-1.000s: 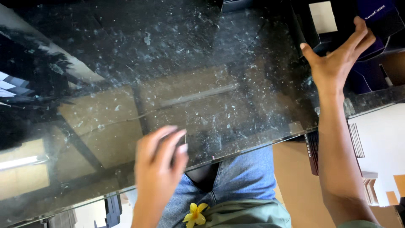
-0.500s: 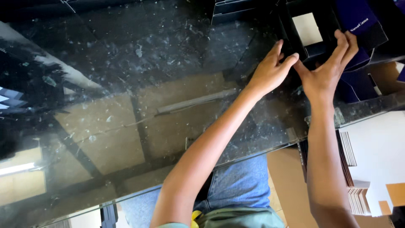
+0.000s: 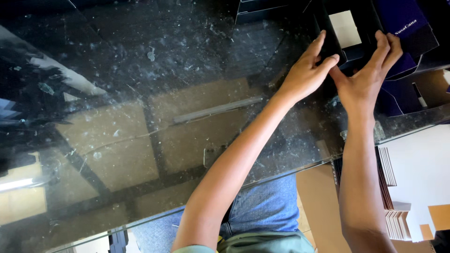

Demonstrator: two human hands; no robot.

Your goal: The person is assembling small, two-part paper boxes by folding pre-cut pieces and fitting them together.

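Dusty dark glass forms the tabletop [image 3: 140,93], its surface speckled with pale smudges and mirroring a tan tiled floor and a grey bar beneath it. At the far right corner of this tabletop sits an open black cardboard box [image 3: 349,35] with a square cream-white card panel [image 3: 345,28] lying inside it.

Both hands reach to that black box. The left hand [image 3: 307,72] lies on the box's near left side, fingers stretched up along its left wall and the thumb pointing right along the near edge. The right hand [image 3: 365,77] meets the box from the near right, fingers spread and curled over its right wall, the thumb angled left so that the two thumb tips almost touch just below the box. Whether either hand truly pinches the cardboard or only presses against it cannot be told.

Right of the black box lies a dark blue folded carton [image 3: 403,21], with more dark blue flattened cartons [image 3: 398,93] spread just below it, behind the right hand. Left of the black box, along the far edge of the tabletop, rests another dark flat box [image 3: 267,11].

Beyond the near edge of the tabletop, a stack of flat white cardboard blanks [image 3: 412,187] sits right of the right forearm, and blue jeans [image 3: 267,206] show between the two forearms.
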